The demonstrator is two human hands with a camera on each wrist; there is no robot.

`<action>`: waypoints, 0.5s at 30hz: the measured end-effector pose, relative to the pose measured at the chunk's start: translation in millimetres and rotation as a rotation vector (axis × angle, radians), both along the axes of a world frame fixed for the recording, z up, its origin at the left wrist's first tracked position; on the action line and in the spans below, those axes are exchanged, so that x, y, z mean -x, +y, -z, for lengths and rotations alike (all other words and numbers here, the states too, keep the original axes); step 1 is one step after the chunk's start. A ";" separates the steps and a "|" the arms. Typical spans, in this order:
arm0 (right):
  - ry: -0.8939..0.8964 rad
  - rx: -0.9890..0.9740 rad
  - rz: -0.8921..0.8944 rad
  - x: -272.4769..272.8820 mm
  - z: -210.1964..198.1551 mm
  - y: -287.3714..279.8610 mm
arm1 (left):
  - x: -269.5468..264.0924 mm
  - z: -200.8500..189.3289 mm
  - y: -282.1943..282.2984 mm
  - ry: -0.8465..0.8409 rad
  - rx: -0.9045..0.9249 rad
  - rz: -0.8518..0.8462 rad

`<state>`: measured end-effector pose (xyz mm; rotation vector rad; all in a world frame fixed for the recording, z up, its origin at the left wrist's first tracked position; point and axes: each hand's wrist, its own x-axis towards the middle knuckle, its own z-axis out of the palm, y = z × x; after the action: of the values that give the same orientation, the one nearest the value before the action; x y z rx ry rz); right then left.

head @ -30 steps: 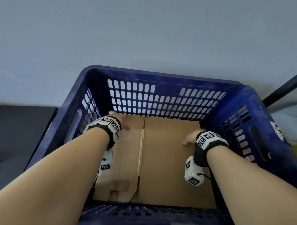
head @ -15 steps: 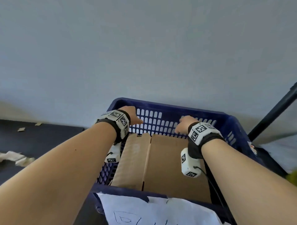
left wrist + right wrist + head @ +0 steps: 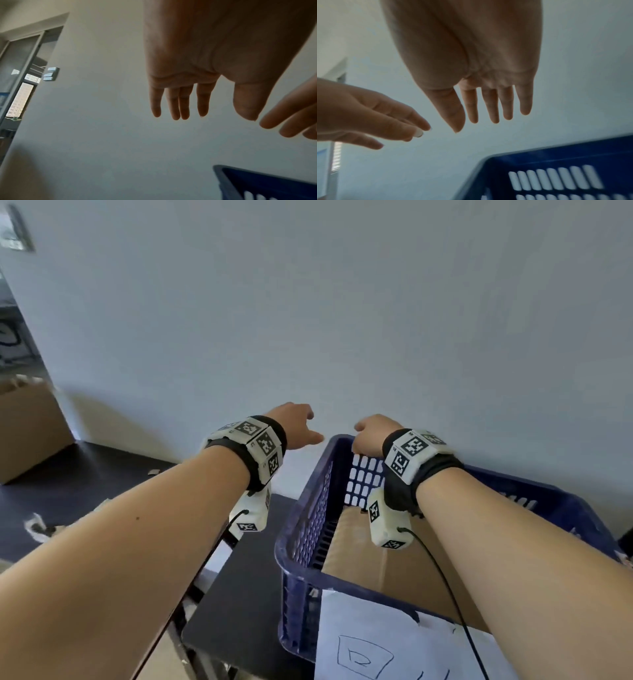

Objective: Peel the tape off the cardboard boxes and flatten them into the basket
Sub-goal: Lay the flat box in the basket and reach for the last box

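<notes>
Two bare hands hovering above a blue basket's far rim.

The left hand (image 3: 297,423) and right hand (image 3: 371,433) are reaching forward, fingers (image 3: 184,102) loosely spread, holding nothing. Flattened cardboard (image 3: 404,573) is lying inside the basket (image 3: 301,546) on a dark table (image 3: 239,594); another cardboard box (image 3: 27,429) is standing far left.

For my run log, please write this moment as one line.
left hand: open, empty | right hand: open, empty, above basket | flat cardboard: in basket | another box: far left
</notes>
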<state>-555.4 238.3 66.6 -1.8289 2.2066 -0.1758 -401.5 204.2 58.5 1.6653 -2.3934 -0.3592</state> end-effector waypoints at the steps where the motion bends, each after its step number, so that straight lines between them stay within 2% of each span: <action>1: -0.011 0.021 -0.020 -20.6 -3.2 -3.8 | -18.9 -2.3 -1.9 0.007 0.017 -0.012; 5: -0.048 0.047 -0.078 -111.8 -3.5 -23.0 | -112.5 -1.3 -14.2 0.006 0.045 -0.069; 15: -0.125 0.038 -0.249 -341.3 15.3 -76.0 | -350.8 30.5 -49.0 -0.037 0.041 -0.215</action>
<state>-214.2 162.3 51.3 -2.0330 1.8860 -0.2751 -50.7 155.2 28.1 1.9024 -2.2017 -0.2438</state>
